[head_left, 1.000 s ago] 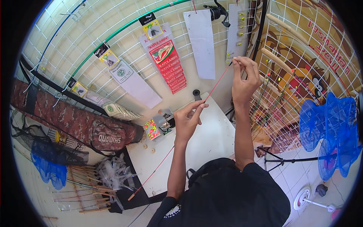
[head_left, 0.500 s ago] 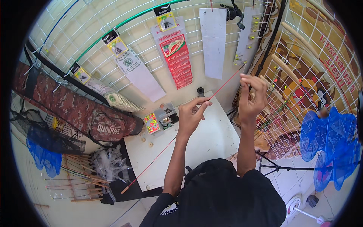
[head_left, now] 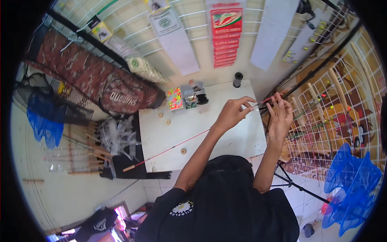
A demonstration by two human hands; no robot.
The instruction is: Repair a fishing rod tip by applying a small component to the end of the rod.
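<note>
A thin red fishing rod point(head_left: 173, 147) with a short wooden handle point(head_left: 129, 167) slants over the white table, handle end at the lower left. It passes behind my left forearm and runs up towards my hands. My left hand point(head_left: 235, 114) pinches the slim upper part of the rod between thumb and fingers. Beside it, farther right, my right hand point(head_left: 281, 115) has its fingertips closed on the rod's thin red end, with the palm turned partly upward. Exactly how the fingertips meet the thin end is too small to make out.
The white table point(head_left: 229, 141) bears a box of bright beads point(head_left: 175, 99), a container of small parts point(head_left: 194, 97), a black spool point(head_left: 238, 79) and several small wooden rings point(head_left: 183, 151). A camouflage rod bag point(head_left: 94, 72) leans left; a white wire rack point(head_left: 318, 153) and blue nets point(head_left: 354, 189) stand right.
My view has tilted down and shifted left. Both hands have moved along to the rod's thin end and come closer together, and the right hand has lowered.
</note>
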